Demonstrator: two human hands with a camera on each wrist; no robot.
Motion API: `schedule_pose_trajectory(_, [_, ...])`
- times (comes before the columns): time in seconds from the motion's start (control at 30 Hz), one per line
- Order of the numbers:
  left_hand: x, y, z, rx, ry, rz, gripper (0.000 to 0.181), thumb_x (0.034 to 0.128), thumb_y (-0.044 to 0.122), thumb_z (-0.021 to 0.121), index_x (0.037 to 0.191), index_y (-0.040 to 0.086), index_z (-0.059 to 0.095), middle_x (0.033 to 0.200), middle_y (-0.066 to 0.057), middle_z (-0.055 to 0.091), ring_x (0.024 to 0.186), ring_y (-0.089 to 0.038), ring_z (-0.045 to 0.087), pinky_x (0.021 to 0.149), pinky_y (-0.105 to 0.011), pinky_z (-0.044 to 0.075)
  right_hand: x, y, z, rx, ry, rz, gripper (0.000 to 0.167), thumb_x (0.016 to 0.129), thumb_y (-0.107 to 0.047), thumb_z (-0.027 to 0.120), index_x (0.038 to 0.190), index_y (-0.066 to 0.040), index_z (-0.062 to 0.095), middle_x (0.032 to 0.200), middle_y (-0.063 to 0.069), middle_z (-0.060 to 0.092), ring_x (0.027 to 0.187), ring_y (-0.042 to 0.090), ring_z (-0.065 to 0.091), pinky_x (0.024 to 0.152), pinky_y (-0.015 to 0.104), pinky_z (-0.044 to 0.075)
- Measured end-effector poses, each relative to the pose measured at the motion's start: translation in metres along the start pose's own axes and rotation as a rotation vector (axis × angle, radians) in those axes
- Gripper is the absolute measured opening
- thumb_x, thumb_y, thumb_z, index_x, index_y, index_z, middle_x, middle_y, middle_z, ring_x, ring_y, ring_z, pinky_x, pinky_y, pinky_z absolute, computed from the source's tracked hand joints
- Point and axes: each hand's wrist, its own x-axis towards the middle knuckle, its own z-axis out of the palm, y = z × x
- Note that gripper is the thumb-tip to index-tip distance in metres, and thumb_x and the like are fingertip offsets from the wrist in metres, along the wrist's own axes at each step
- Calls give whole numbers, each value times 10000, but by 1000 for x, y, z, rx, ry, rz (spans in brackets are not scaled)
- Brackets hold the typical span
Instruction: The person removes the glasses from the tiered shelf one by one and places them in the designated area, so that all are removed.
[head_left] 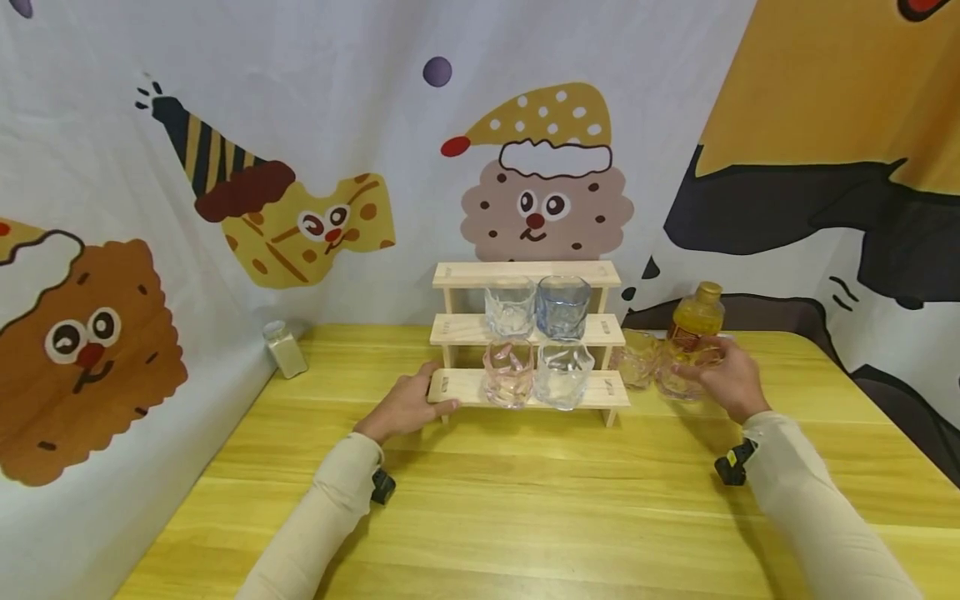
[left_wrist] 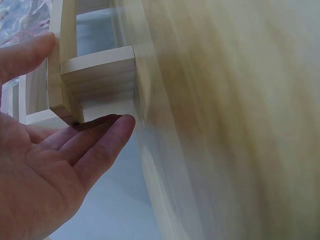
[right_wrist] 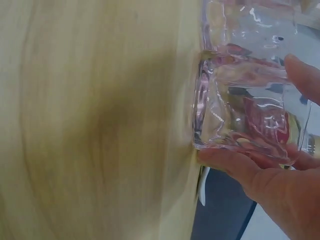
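A three-step wooden stand (head_left: 525,271) stands at the back of the table. My left hand (head_left: 405,407) holds the left end of its lowest step, thumb on one side and fingers round the end of the board (left_wrist: 65,97). On that step are a pink glass (head_left: 508,375) and a clear glass (head_left: 564,375). The middle step bears another clear glass (head_left: 510,308) and a blue glass (head_left: 564,307). Right of the stand, my right hand (head_left: 731,379) grips a pinkish glass (right_wrist: 245,115) between thumb and fingers. This glass stands on the table, close against another tinted glass (head_left: 634,362).
A bottle of yellow liquid (head_left: 697,315) with a gold cap stands behind the gripped glass. At the table's far left edge is a small lidded jar (head_left: 285,350). A printed cloth (head_left: 360,100) hangs behind the wooden table (head_left: 480,517).
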Motion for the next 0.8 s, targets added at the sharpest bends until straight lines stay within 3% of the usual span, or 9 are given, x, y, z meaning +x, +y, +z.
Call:
schedule_pose_trajectory(0.17, [-1, 0, 0, -7, -4, 0, 767, 933, 368, 714, 1526, 48, 348, 1060, -136, 701, 782, -157, 615, 683, -300, 471, 3, 1, 4, -1, 2, 10, 866, 881, -328, 777, 1486, 102, 331, 1345, 360, 499, 1095, 453, 567, 671, 291, 498])
schedule_pose_trajectory(0.27, [0, 0, 0, -8, 0, 3, 775, 933, 371, 714, 1532, 51, 341, 1077, -134, 702, 790, -153, 614, 688, -300, 470, 5, 0, 1, -34, -32, 10, 905, 878, -346, 780, 1494, 106, 295, 1435, 393, 413, 1207, 528, 493, 824, 487, 530])
schedule_pose_trajectory(0.33, [0, 0, 0, -15, -2, 6, 770, 932, 373, 715, 1528, 55, 345, 1050, -131, 703, 770, -158, 612, 680, -301, 471, 5, -5, -4, -96, -56, -4, 911, 878, -355, 778, 1493, 110, 295, 1459, 407, 380, 1254, 569, 437, 923, 618, 469])
schedule_pose_trajectory(0.4, [0, -1, 0, -21, -1, 9, 773, 931, 378, 715, 1527, 53, 345, 1037, -128, 704, 756, -159, 609, 673, -302, 471, 3, -12, -9, -165, -44, -82, 827, 875, -318, 781, 1440, 128, 374, 1417, 412, 433, 1255, 590, 428, 976, 685, 399])
schedule_pose_trajectory(0.57, [1, -2, -1, -16, 3, 12, 781, 933, 387, 711, 1534, 56, 337, 1068, -129, 703, 780, -155, 614, 694, -305, 474, -6, -43, -13, -271, 59, -292, 526, 881, -192, 763, 1234, 147, 570, 1154, 381, 619, 1048, 553, 573, 868, 654, 439])
schedule_pose_trajectory(0.73, [0, 0, 0, -2, -2, 9, 788, 936, 387, 707, 1542, 57, 328, 1102, -137, 703, 809, -151, 626, 710, -303, 480, -14, -83, -2, -171, 54, -312, 542, 943, -194, 703, 1357, 104, 520, 1281, 369, 584, 1083, 515, 603, 892, 625, 484])
schedule_pose_trajectory(0.8, [0, 0, 0, -6, -6, 8, 781, 936, 384, 707, 1541, 62, 330, 1094, -134, 703, 799, -152, 623, 702, -300, 478, -15, -96, 5, -101, 58, -320, 592, 962, -214, 685, 1433, 66, 461, 1374, 357, 538, 1194, 506, 567, 953, 617, 483])
